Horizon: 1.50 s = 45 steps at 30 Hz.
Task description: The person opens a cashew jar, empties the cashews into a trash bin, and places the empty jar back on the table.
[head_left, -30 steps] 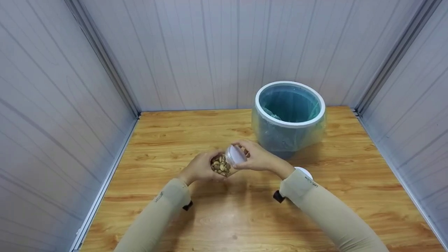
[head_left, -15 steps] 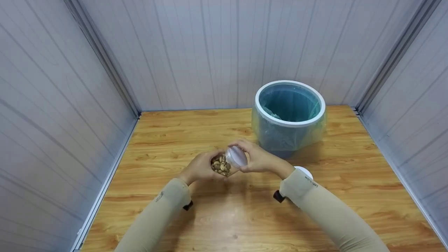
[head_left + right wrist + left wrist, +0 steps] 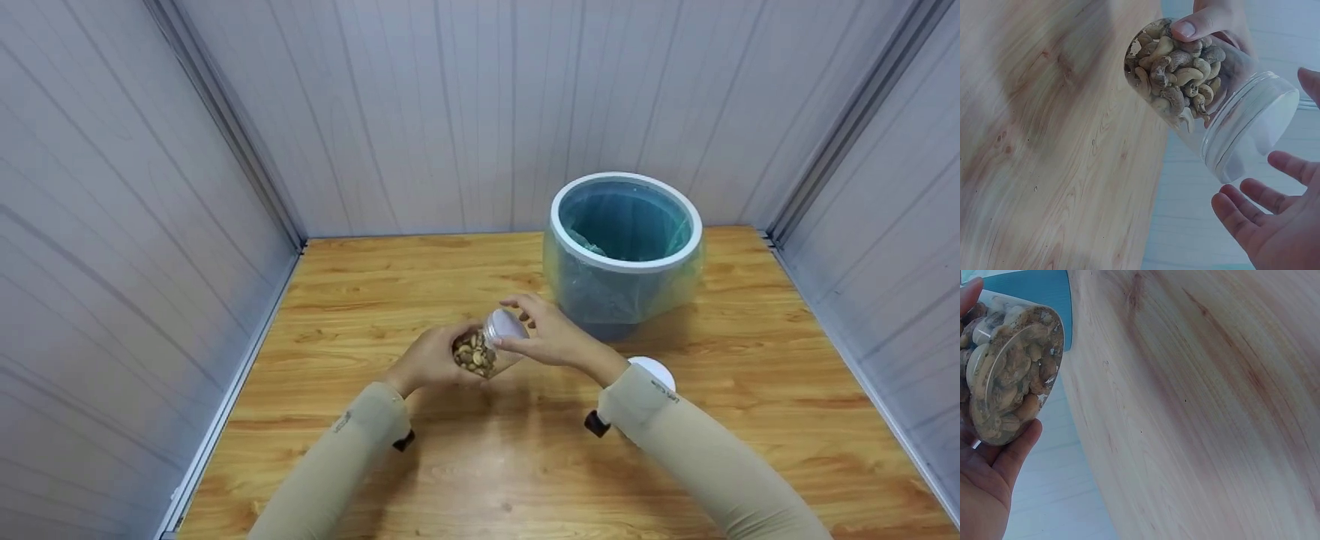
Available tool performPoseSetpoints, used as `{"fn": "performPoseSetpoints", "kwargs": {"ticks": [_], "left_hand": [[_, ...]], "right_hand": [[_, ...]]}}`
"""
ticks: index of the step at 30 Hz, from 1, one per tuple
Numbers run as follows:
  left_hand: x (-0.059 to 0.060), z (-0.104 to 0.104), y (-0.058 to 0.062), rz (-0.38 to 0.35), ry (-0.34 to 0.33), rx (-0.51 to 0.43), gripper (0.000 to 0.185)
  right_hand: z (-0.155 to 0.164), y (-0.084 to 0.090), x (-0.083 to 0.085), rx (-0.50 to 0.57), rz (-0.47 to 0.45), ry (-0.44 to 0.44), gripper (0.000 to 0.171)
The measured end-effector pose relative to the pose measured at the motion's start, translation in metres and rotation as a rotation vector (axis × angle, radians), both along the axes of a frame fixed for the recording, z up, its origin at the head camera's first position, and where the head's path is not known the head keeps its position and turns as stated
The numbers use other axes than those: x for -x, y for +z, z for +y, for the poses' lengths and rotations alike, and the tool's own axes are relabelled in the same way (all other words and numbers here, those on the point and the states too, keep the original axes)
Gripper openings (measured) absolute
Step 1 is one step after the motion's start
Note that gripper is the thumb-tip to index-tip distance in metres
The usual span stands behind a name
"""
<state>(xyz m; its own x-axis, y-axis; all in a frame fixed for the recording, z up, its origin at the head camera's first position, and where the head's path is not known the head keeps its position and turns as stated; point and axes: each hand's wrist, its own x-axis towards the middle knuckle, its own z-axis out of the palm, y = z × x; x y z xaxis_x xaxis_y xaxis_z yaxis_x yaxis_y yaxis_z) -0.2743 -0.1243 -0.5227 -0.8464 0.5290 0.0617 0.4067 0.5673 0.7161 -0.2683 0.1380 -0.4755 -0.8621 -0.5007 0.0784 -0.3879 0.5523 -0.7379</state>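
Note:
Tilted over the table, a clear plastic jar of cashew nuts (image 3: 472, 355) points its clear lid (image 3: 1255, 124) to the right. My left hand (image 3: 429, 361) grips the jar's body, its thumb along the side in the right wrist view. The left wrist view shows the jar's base (image 3: 1016, 374) packed with nuts, with fingers beneath it. Around the lid, my right hand (image 3: 559, 337) has spread, relaxed fingers (image 3: 1266, 197), with a gap between several fingertips and the lid. In the jar's mouth half, below the lid, no nuts lie.
A bin (image 3: 619, 300) lined with a thin greenish bag and ringed by a white rim stands at the back right of the wooden table (image 3: 390, 277). Partly behind my right forearm lies a round white thing (image 3: 654, 370). Pale panel walls (image 3: 420, 112) enclose the table's back and sides.
My right hand's fingers have loosened from the lid and spread apart, after turning about it. My left hand and the jar have kept nearly the same place.

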Motion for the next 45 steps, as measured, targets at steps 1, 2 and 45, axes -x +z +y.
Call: {"fn": "performPoseSetpoints", "kwargs": {"ticks": [1,2,45], "left_hand": [[0.000,0.000,0.000,0.000,0.002,-0.002,0.095],[0.000,-0.001,0.000,0.000,0.004,-0.004,0.095],[-0.002,-0.001,-0.003,-0.007,-0.004,0.049,0.102]], "right_hand": [[0.000,0.000,0.000,0.000,-0.003,-0.011,0.074],[-0.001,-0.001,0.001,0.000,-0.012,-0.023,0.074],[0.008,-0.001,-0.001,0.041,0.017,0.197,0.079]]}}
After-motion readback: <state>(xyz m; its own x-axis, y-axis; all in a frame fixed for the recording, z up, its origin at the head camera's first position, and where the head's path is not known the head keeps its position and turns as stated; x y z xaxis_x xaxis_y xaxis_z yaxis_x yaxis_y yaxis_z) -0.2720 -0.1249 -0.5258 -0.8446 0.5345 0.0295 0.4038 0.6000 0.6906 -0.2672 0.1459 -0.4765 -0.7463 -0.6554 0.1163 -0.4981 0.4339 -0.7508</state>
